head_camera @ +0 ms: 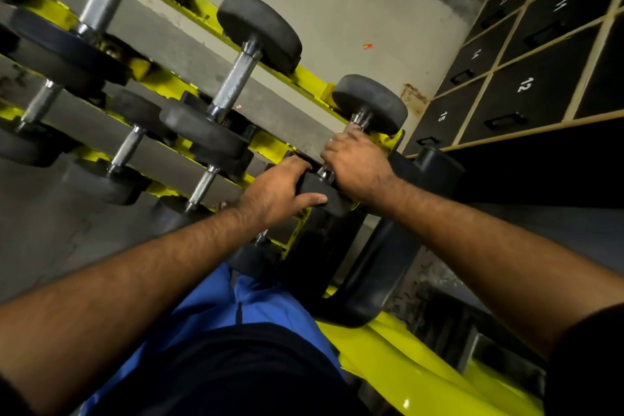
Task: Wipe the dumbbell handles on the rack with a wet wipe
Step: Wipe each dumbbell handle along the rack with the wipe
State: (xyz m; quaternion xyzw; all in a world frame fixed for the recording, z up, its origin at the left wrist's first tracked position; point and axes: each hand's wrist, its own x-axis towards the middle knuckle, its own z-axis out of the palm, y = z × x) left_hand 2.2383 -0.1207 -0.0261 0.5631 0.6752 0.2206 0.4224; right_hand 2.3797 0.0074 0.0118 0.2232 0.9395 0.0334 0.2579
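Note:
A small black dumbbell [371,103] lies at the right end of the yellow rack [304,78]. My right hand [354,162] curls around its chrome handle; a bit of pale wipe seems to show at my fingertips near the far head, though most of it is hidden. My left hand [280,191] grips the near black head of the same dumbbell, thumb on its front face. To the left, a larger dumbbell [236,78] shows its knurled handle bare.
More dumbbells [104,0] fill the yellow tiers to the left and below. Black numbered lockers [523,84] stand at the right. A black curved rack leg [371,273] and yellow base [422,375] lie below my arms.

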